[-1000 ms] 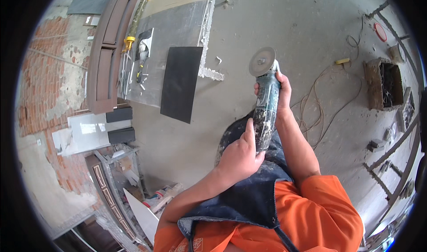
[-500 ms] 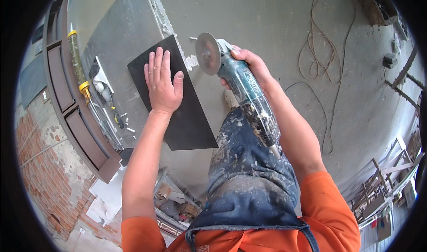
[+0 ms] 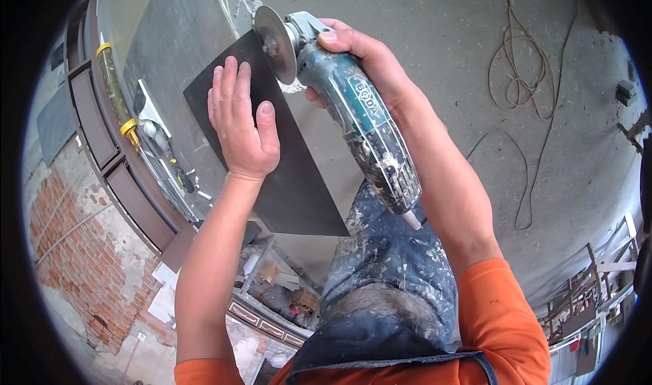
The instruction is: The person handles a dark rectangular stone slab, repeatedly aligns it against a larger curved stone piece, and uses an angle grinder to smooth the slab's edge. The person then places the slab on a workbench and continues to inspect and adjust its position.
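Note:
My left hand (image 3: 242, 123) lies flat on a dark rectangular tile (image 3: 295, 181), fingers stretched out and thumb apart. The tile rests on a grey work surface and juts past its near right edge. My right hand (image 3: 370, 55) grips an angle grinder (image 3: 360, 110) with a teal and black body spattered with white. Its round cutting disc (image 3: 275, 44) stands upright by the tile's upper right edge, just right of my left fingertips. Whether the disc touches the tile, or spins, I cannot tell. Part of my right fingers is hidden behind the grinder.
A caulking gun (image 3: 112, 89) lies along the surface's left side beside a white-bladed scraper (image 3: 153, 110) and small white scraps. A looped cable (image 3: 519, 79) lies on the floor at right. Rubble (image 3: 282, 286) sits below the tile; wooden scraps (image 3: 584, 296) are stacked lower right.
My right hand has brought the grinder up and to the left, so its disc is now at the tile's edge. My left hand still presses flat on the tile.

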`<state>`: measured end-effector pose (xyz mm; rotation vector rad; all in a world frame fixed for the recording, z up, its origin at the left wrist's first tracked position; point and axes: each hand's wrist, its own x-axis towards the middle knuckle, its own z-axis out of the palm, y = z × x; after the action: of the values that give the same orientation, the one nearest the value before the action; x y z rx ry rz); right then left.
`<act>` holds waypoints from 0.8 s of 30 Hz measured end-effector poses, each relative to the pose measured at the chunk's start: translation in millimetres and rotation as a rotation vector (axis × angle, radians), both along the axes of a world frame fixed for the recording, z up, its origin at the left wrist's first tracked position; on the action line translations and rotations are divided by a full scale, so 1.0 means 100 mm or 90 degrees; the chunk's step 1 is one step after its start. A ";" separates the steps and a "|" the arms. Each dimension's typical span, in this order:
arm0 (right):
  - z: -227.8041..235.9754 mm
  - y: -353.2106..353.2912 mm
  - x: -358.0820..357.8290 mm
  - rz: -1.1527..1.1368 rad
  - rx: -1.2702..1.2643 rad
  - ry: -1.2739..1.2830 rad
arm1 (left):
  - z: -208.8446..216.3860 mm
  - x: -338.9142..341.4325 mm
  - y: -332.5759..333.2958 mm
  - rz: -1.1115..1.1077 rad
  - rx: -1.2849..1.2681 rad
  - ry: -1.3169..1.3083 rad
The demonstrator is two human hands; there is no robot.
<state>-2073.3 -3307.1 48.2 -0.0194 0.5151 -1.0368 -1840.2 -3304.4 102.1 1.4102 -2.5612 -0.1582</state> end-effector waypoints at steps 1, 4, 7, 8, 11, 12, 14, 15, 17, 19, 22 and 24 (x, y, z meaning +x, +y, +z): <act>0.03 0.01 0.00 -0.007 -0.012 0.007 | 0.01 0.00 0.00 -0.003 -0.004 -0.001; 0.05 0.01 -0.04 -0.006 -0.026 0.010 | 0.01 -0.03 0.03 -0.004 -0.008 0.005; 0.07 0.03 -0.04 -0.007 -0.038 0.041 | 0.01 -0.03 0.04 -0.006 -0.011 -0.004; 0.07 0.04 -0.04 -0.008 -0.042 0.055 | 0.01 -0.02 0.03 -0.010 -0.013 -0.003; 0.03 0.07 -0.01 -0.008 -0.046 0.023 | -0.01 0.00 -0.01 -0.020 -0.019 0.000; 0.01 0.10 -0.01 0.000 -0.047 0.024 | -0.01 -0.01 0.00 -0.019 -0.020 0.001; -0.01 0.16 -0.02 0.015 -0.049 0.025 | -0.02 -0.01 -0.02 -0.025 -0.030 0.006; -0.01 0.21 -0.02 0.020 -0.050 0.027 | -0.03 0.00 -0.02 -0.030 -0.034 0.008; 0.01 0.31 -0.03 0.030 -0.053 0.030 | -0.04 0.02 -0.02 -0.040 -0.044 0.012; 0.01 0.41 -0.02 0.023 -0.048 0.042 | -0.07 0.03 -0.06 -0.056 -0.061 0.022; 0.00 0.57 0.00 0.018 -0.047 0.043 | -0.09 0.05 -0.06 -0.060 -0.068 0.027; 0.02 0.65 -0.03 0.018 -0.043 0.030 | -0.11 0.06 -0.06 -0.062 -0.074 0.026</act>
<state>-2076.1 -3241.6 50.6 -0.1101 0.5207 -1.0272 -1834.6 -3310.7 91.4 1.2295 -2.5619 -0.0507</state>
